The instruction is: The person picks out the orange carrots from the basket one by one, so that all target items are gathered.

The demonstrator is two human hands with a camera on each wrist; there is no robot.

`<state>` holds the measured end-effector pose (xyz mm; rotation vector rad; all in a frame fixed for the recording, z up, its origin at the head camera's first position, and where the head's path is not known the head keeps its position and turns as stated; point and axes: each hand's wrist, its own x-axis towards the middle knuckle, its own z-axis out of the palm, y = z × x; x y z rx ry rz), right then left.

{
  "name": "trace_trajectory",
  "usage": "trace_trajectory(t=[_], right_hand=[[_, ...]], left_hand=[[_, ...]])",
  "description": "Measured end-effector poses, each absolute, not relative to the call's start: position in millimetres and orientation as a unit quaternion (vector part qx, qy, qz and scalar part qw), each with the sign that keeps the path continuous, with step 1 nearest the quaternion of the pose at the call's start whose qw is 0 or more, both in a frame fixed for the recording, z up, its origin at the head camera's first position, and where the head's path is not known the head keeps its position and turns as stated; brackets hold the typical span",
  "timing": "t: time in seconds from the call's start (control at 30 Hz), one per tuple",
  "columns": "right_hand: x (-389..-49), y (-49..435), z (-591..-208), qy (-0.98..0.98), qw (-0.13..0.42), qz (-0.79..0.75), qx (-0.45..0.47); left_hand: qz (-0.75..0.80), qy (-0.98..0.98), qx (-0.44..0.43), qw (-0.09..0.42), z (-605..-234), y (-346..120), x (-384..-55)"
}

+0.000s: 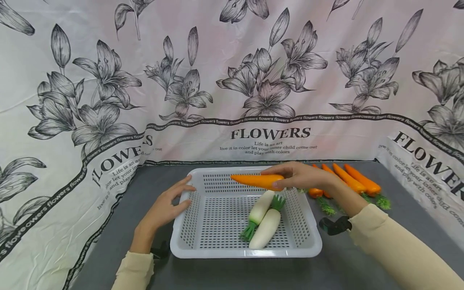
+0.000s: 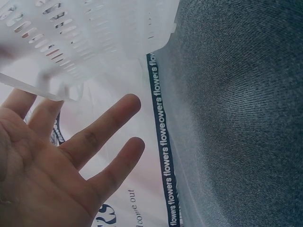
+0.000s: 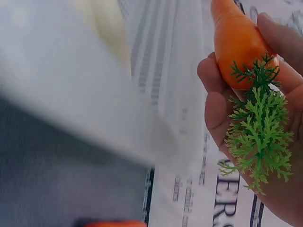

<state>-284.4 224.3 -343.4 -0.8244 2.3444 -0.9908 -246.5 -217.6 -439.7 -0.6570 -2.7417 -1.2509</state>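
Observation:
A carrot (image 1: 255,181) with a leafy green top (image 3: 259,137) is held in my right hand (image 1: 302,176), over the back right part of a white plastic basket (image 1: 246,253). In the right wrist view, thumb and fingers curl round the carrot's thick end. Two white radishes (image 1: 266,229) with green tops lie inside the basket, toward its right. My left hand (image 1: 167,203) rests at the basket's left rim. Its fingers are mostly straight, some touching the rim and others spread apart from it in the left wrist view, the hand (image 2: 52,165) gripping nothing.
Several more carrots (image 1: 362,179) with green tops lie on the grey table (image 1: 344,257) to the right of the basket. A flower-printed cloth (image 1: 268,141) hangs behind and along both sides of the table.

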Motion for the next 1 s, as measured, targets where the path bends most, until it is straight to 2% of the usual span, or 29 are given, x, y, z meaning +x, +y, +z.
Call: trace_trajectory(t=[0.3, 0.67, 1.0], right_hand=[[-278, 263, -344, 0.875, 0.187, -0.387, -0.223], [-267, 309, -352, 0.881, 0.139, -0.414, -0.179], [-257, 357, -363, 0.921, 0.071, -0.362, -0.129]], left_hand=[[-0.406, -0.889, -0.21, 0.025, -440, -222, -245], [-0.394, -0.893, -0.213, 0.034, -440, -220, -246], [-0.397, -0.89, -0.22, 0.033, -438, -217, -246]])
